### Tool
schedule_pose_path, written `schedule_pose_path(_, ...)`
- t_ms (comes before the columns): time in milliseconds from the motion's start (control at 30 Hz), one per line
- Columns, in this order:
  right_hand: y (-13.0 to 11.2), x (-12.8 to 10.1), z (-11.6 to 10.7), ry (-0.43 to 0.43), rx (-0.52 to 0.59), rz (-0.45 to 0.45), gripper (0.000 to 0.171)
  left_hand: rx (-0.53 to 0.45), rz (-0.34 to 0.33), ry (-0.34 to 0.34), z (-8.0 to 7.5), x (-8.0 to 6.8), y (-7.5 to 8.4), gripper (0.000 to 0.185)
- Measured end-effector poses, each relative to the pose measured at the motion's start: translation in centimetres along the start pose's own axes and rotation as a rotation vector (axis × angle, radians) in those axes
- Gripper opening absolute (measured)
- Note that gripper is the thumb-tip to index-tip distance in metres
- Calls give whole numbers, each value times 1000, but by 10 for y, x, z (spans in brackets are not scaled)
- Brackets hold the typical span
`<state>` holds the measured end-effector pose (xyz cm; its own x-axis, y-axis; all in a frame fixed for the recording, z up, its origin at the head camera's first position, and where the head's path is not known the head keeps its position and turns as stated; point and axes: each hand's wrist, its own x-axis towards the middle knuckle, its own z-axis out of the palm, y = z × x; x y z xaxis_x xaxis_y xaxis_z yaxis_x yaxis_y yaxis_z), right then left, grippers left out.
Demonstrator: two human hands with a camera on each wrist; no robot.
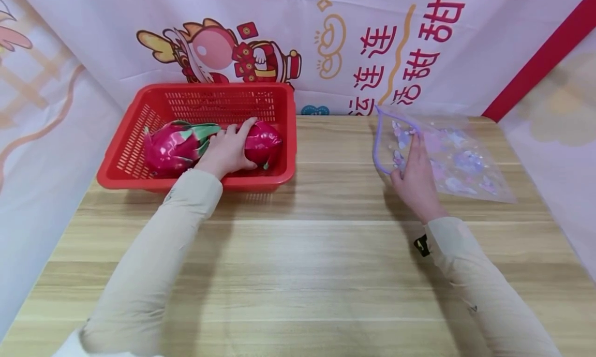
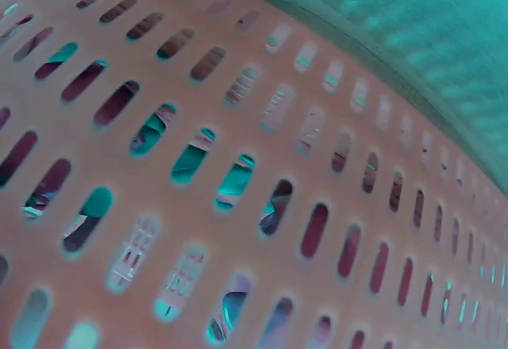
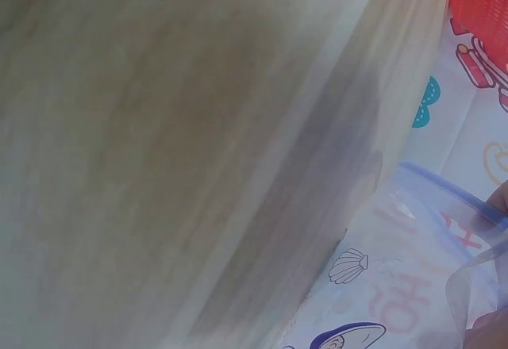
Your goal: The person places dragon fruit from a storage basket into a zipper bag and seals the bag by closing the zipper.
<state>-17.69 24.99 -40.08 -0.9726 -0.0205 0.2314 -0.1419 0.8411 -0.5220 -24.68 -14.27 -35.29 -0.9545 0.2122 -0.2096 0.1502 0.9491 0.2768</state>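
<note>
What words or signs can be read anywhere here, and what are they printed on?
"连连" and "甜甜", red characters on the white printed cloth backdrop.
Lower purple characters on that backdrop, partly hidden behind the clear patterned plastic zip bag: only "活" is legible.
Black tag on the beige right sleeve: too small to read.

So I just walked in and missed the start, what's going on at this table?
A person is working with both hands. The left hand grips a dragon fruit inside the red basket, beside a second dragon fruit. The right hand holds up the mouth of a clear printed zip bag that lies on the wooden table.
</note>
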Motion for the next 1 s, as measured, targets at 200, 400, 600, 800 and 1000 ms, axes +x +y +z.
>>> schedule_pose_path(200, 0, -1, -2, -13, 13, 19, 88, -61, -37, 20, 1, -4, -2, 111)
schedule_pose_path(400, 0, -2, -3, -5, 11, 16, 87, -108, -54, 73, 2, -3, 0, 112)
schedule_pose_path(600, -1, -2, -4, -2, 15, 15, 86, -167, -90, 168, 2, -5, 3, 108)
schedule_pose_path(800, -3, -3, -9, 5, 34, 20, 88, -141, -52, 280, 0, -8, 6, 102)
schedule_pose_path(1000, -5, -3, -11, 15, 38, 15, 87, -5, 23, 377, -8, -13, 11, 96)
